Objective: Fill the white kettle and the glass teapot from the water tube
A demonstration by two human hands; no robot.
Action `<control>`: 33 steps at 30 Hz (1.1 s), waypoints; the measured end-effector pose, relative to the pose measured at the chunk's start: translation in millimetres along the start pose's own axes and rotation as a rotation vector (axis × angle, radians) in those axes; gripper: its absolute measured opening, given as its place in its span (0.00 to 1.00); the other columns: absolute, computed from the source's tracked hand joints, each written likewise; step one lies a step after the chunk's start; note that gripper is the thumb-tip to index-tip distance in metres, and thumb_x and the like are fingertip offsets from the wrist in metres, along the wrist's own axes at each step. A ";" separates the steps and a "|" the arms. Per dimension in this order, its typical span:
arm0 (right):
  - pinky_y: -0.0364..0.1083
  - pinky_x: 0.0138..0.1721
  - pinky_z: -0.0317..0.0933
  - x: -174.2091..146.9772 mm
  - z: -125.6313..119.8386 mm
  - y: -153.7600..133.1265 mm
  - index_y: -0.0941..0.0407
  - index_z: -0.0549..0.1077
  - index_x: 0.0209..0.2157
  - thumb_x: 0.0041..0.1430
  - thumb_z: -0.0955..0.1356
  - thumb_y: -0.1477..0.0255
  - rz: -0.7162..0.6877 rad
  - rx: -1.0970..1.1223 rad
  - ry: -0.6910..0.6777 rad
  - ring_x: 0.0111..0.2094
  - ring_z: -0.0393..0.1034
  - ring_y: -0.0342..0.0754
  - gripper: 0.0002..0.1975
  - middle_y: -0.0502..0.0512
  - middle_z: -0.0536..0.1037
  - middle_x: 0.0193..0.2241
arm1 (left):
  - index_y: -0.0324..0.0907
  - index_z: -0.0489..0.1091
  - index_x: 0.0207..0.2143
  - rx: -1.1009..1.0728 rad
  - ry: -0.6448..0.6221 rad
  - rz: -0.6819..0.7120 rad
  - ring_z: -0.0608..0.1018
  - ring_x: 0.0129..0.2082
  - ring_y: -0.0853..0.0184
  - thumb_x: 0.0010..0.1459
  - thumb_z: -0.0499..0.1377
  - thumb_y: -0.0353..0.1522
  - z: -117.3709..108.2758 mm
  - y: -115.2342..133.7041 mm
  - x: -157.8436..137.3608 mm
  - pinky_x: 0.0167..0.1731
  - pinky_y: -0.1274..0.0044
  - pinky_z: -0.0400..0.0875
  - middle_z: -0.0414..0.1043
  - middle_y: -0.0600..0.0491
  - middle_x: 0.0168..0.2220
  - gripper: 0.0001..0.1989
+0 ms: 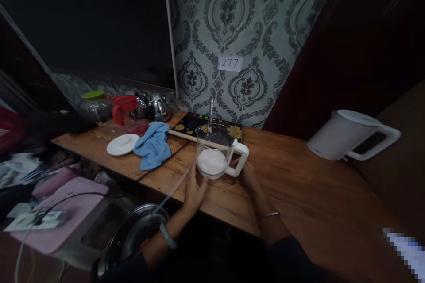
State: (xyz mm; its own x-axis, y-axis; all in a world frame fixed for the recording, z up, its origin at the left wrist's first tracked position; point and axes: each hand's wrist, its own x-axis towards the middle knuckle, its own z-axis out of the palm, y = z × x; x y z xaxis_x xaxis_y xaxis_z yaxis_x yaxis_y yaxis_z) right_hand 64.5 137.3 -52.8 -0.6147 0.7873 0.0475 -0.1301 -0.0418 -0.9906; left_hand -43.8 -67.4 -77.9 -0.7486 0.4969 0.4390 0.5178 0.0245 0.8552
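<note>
A clear glass jug (215,152) with a white handle and a white area in its lower part is between my two hands over the front of the wooden counter. My left hand (195,189) is closed around its lower left side, and the wrist wears a pale bangle. On the right, my right hand (249,176) reaches in by the handle, its fingers partly hidden behind it, and seems to hold the jug from that side. Right behind stands a black induction cooker (186,123) with gold flowers, a metal spout (210,115) rising above it.
A blue cloth (153,145), a white lid-like disc (122,144), a red-lidded jug (128,110), a green-lidded jar (96,107) and a metal kettle (159,108) stand to the left. A white electric kettle (345,135) is far right. Below the counter's edge sits a metal pot (116,234) with a clear hose (171,192).
</note>
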 end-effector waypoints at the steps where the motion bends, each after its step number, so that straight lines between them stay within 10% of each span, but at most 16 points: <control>1: 0.44 0.26 0.58 -1.6 -0.6 -2.1 0.56 0.75 0.21 0.45 0.71 0.49 -0.002 -0.008 -0.013 0.24 0.67 0.47 0.22 0.53 0.77 0.22 | 0.45 0.52 0.69 -0.011 -0.005 0.000 0.65 0.67 0.54 0.62 0.58 0.42 0.1 0.5 -0.2 0.65 0.61 0.63 0.62 0.42 0.66 0.35; 33: 0.45 0.27 0.66 -20.5 5.7 -18.9 0.56 0.81 0.29 0.49 0.70 0.50 0.068 0.026 -0.109 0.31 0.77 0.54 0.22 0.58 0.83 0.29 | 0.44 0.51 0.70 -0.065 -0.024 0.005 0.62 0.70 0.53 0.62 0.57 0.42 2.7 -6.2 1.2 0.67 0.59 0.59 0.56 0.41 0.70 0.37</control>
State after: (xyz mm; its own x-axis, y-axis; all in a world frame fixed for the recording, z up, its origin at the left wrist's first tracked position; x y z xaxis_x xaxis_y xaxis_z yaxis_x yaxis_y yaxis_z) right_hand 75.1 118.5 -34.3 -0.7032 0.7110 -0.0050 -0.1046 -0.1104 -0.9884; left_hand -46.8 -64.6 -83.4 -0.7351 0.5179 0.4375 0.4932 -0.0343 0.8692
